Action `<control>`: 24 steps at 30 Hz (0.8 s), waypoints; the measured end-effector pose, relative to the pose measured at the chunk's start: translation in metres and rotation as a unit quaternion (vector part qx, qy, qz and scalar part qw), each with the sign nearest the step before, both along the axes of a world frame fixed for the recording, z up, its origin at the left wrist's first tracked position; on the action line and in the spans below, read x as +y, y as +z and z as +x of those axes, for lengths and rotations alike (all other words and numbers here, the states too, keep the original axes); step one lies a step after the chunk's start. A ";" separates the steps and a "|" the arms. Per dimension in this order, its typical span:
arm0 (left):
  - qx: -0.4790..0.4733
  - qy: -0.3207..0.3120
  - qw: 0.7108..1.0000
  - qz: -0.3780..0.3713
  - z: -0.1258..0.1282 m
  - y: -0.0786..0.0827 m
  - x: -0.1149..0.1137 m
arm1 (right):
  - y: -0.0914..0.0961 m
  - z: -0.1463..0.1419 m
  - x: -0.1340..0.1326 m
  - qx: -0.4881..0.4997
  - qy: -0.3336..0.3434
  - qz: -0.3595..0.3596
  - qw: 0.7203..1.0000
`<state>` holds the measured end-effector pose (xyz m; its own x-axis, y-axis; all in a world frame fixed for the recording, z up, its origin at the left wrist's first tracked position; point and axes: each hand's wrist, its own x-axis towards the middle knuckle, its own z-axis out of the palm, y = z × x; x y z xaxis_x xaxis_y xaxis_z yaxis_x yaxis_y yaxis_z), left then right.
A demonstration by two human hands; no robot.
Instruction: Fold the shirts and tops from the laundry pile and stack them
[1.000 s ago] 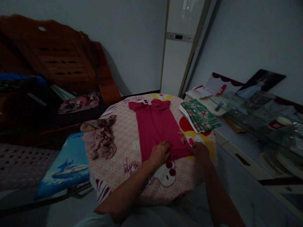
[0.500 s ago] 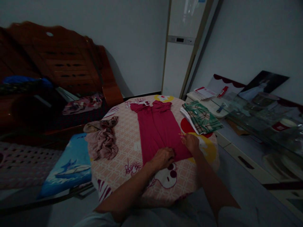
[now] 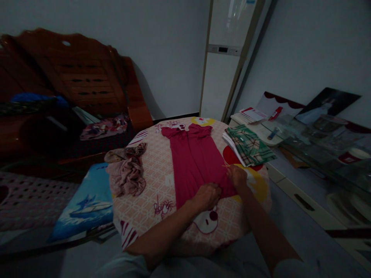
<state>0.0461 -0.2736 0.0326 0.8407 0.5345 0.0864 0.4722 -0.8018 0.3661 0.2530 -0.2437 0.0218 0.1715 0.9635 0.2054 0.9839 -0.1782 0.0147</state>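
A dark red garment (image 3: 195,158) lies flat and lengthwise on a round table under a pink cartoon-print cloth (image 3: 158,173). My left hand (image 3: 207,195) rests on the garment's near hem with fingers curled, pinching the fabric. My right hand (image 3: 237,177) sits at the garment's right edge near the hem, fingers closed on the cloth there. A crumpled pinkish-brown garment (image 3: 127,172) lies at the table's left side. A folded green plaid garment (image 3: 249,144) sits at the table's right edge.
A carved wooden bench (image 3: 78,81) with a floral cloth (image 3: 104,127) stands at the left. A blue cushion (image 3: 84,199) leans by the table. A tall white appliance (image 3: 224,58) fills the corner. At the right, a glass-topped low cabinet (image 3: 313,154) carries papers and jars.
My right hand moved from the hem's right corner up along the garment's right edge. The left hand stayed at the hem. The camera shifted slightly.
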 end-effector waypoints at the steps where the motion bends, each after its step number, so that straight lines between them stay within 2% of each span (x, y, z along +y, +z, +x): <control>1: -0.008 -0.003 1.000 0.000 -0.002 0.000 0.000 | 0.003 -0.004 -0.004 0.002 0.006 0.022 1.000; 4: -0.037 -0.016 0.999 -0.012 -0.009 0.000 0.000 | 0.004 -0.017 -0.022 0.025 0.045 0.064 0.997; 8: -0.037 -0.030 0.998 -0.047 -0.015 0.000 0.003 | -0.010 -0.026 -0.042 0.062 0.105 -0.009 0.993; 12: -0.060 -0.043 0.994 -0.085 -0.024 -0.002 0.003 | -0.021 -0.020 -0.046 0.082 0.079 -0.024 0.993; 16: -0.106 -0.018 0.988 -0.113 -0.044 0.004 -0.002 | -0.012 -0.014 -0.049 0.124 0.076 0.015 0.989; 18: -0.087 0.021 0.990 -0.112 -0.057 0.009 -0.004 | -0.005 -0.014 -0.056 0.150 0.128 0.060 0.979; 20: -0.049 0.052 0.992 -0.104 -0.070 0.011 -0.006 | -0.001 -0.018 -0.065 0.173 0.213 0.085 0.958; 22: -0.025 0.067 0.993 -0.090 -0.082 0.010 -0.011 | -0.001 -0.023 -0.076 0.182 0.278 0.069 0.941; 24: -0.022 0.075 0.994 -0.075 -0.090 0.005 -0.017 | -0.005 -0.026 -0.085 0.177 0.301 0.041 0.936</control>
